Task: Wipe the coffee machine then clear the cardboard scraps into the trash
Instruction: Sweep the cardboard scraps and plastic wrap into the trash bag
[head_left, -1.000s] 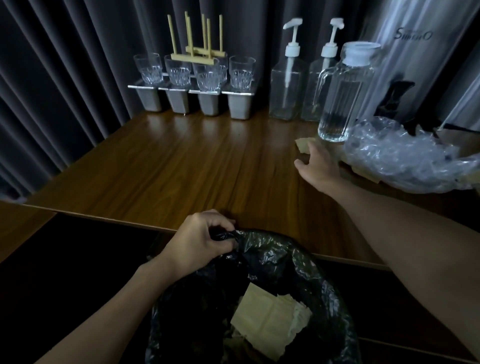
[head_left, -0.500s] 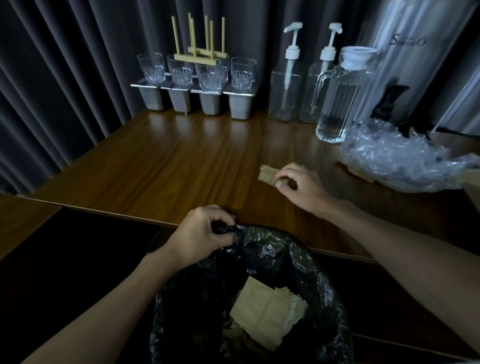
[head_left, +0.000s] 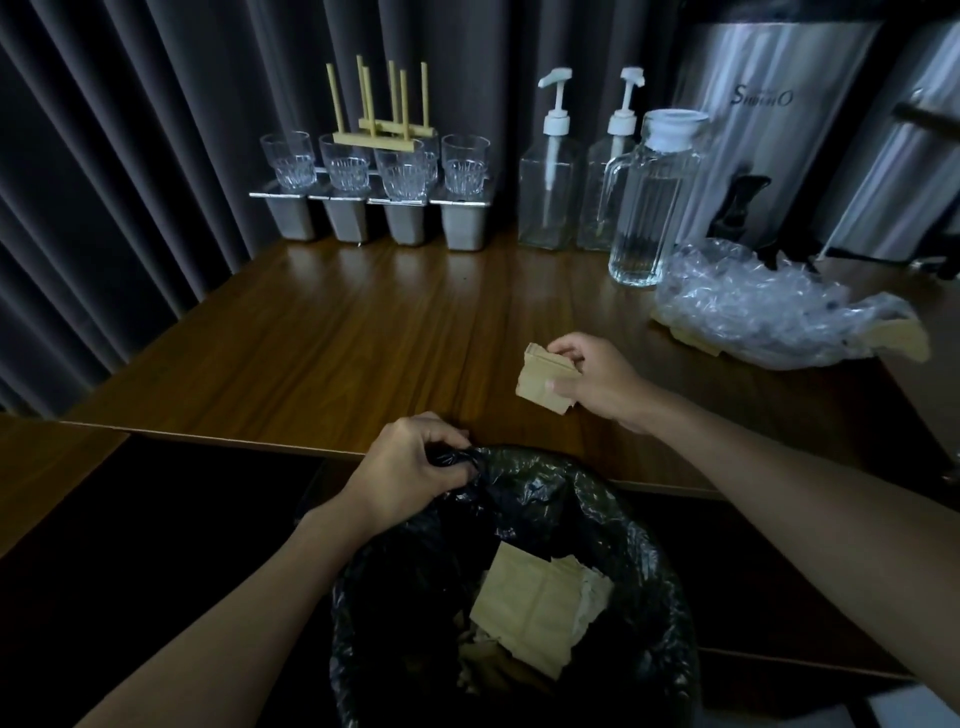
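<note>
So, the right hand (head_left: 592, 382) is pinching a folded cardboard scrap (head_left: 540, 379) between thumb and fingers, holding it over the wooden table (head_left: 337, 338) near its front edge. The left hand (head_left: 410, 462) is gripping the bunched rim of the black trash bag (head_left: 597, 499), which is sitting below the table edge with more scraps (head_left: 530, 608) lying inside. The hands are apart. More cardboard (head_left: 906, 338) is poking out from under the crumpled clear plastic (head_left: 753, 317) on the right, by the glass jug (head_left: 649, 208).
</note>
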